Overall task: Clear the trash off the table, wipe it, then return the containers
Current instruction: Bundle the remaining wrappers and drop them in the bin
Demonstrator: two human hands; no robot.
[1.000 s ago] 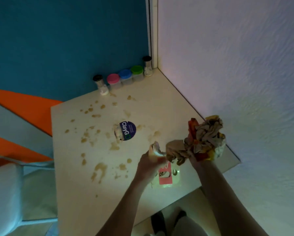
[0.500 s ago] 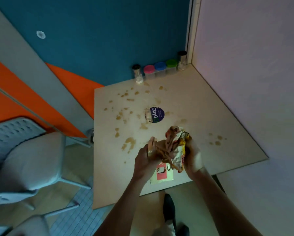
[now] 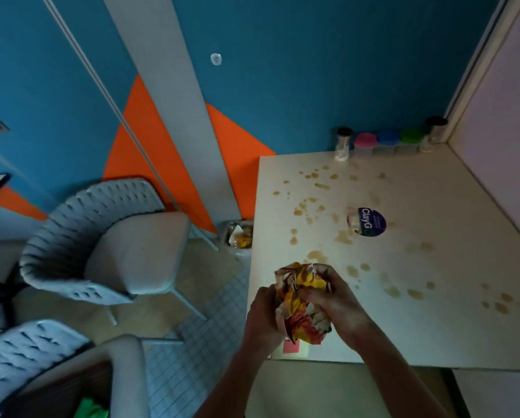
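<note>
We see both hands clamped round one crumpled wad of wrappers (image 3: 302, 300), yellow, red and tan, held over the near left corner of the table (image 3: 433, 327). Left hand (image 3: 264, 318) grips the wad's left side, fingers curled under it; right hand (image 3: 335, 300) presses over its right side and top. Below the wad a pink and pale card (image 3: 294, 347) lies flat at the table edge, mostly hidden. Brown spill stains (image 3: 316, 255) are scattered across the tabletop. A round dark-blue lid marked ClayG (image 3: 370, 221) sits mid-table, well apart from the hands. Along the back edge by the blue wall we note a row of containers: pink-lidded jar (image 3: 364, 143), blue-lidded jar (image 3: 388, 140), green-lidded jar (image 3: 411, 138), flanked by two dark-capped shakers (image 3: 343, 143). On the floor left of the table, a small bin (image 3: 239, 233) with wrappers in it; a grey chair (image 3: 107, 239) beside it
</note>
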